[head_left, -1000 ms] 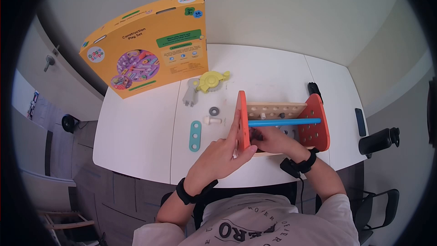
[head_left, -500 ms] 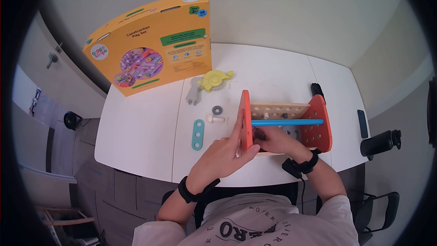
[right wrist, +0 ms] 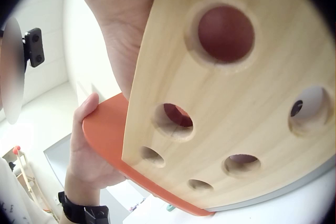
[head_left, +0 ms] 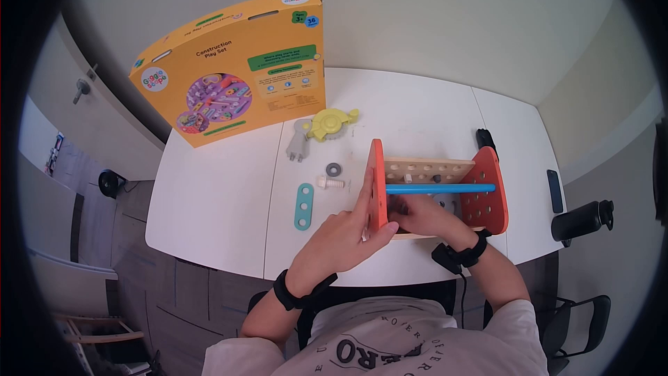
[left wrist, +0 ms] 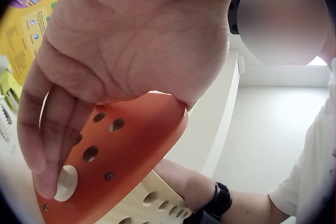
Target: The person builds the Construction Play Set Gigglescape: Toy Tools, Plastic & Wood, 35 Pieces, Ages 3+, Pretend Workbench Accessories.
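Observation:
A toy workbench (head_left: 490,195) with orange-red end panels, pale wooden perforated boards and a blue bar (head_left: 438,189) stands on the white table. My left hand (head_left: 337,240) grips its left end panel (left wrist: 142,129), thumb over the near edge and fingers along the outer face. In the left wrist view, those fingertips touch a round white bolt head (left wrist: 66,183) on that face. My right hand (head_left: 428,214) reaches inside the frame below the blue bar, close to the inner face of the same panel. Shadow and the front board (right wrist: 210,103) hide its fingers; I cannot tell what they hold.
Left of the workbench lie a teal strip with holes (head_left: 303,207), a cream bolt (head_left: 330,182), a grey ring (head_left: 334,169) and a yellow-and-grey toy saw (head_left: 330,124). A big yellow box (head_left: 229,83) stands behind them. A black bottle (head_left: 583,221) and a phone (head_left: 554,191) are at right.
The head view has shifted slightly, moving the scene a little to the right in the picture. Both hands keep nearly the same places at the workbench's left panel.

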Demonstrator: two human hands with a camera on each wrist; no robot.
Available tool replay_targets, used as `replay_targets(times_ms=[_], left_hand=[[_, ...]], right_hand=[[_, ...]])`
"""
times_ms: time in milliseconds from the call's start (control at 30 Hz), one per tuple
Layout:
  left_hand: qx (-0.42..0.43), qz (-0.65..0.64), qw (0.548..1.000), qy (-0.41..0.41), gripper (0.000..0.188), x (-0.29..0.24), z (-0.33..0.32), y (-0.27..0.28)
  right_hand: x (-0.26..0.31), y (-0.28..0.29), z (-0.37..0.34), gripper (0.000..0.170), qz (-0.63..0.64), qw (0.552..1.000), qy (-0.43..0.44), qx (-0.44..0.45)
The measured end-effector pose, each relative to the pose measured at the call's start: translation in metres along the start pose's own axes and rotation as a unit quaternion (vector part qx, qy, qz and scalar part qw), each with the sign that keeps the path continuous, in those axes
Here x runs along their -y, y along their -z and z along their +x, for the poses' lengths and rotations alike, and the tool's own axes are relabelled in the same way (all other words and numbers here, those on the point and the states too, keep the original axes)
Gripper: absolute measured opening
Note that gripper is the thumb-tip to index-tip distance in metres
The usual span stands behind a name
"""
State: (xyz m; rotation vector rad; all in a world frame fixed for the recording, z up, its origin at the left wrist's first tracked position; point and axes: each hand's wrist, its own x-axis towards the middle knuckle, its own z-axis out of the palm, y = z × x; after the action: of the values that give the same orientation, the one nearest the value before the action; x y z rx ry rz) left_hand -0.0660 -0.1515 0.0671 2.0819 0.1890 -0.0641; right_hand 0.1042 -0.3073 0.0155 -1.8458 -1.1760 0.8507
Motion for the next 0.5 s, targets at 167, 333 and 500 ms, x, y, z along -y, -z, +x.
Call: replay_targets(times_ms=[167, 333, 500], left_hand=[[-0.002, 0.003, 1.0, -0.006, 0.096, 0.0005, 0.0002, -0.0003], [-0.004, 0.002, 1.0, -0.001, 0.096, -0.001, -0.0002, -0.0002], [-0.003, 0.01, 1.0, 0.005, 0.097, 0.0005, 0.0001, -0.0011]], right_hand=[[-0.0056, -0.0008, 0.0009, 0.034, 0.029, 0.999, 0.032, 0.014], [-0.007, -0.0008, -0.0012, 0.033, -0.01, 1.0, -0.024, -0.012], [-0.0026, 0.0005, 0.0003, 0.034, 0.037, 0.999, 0.02, 0.023]])
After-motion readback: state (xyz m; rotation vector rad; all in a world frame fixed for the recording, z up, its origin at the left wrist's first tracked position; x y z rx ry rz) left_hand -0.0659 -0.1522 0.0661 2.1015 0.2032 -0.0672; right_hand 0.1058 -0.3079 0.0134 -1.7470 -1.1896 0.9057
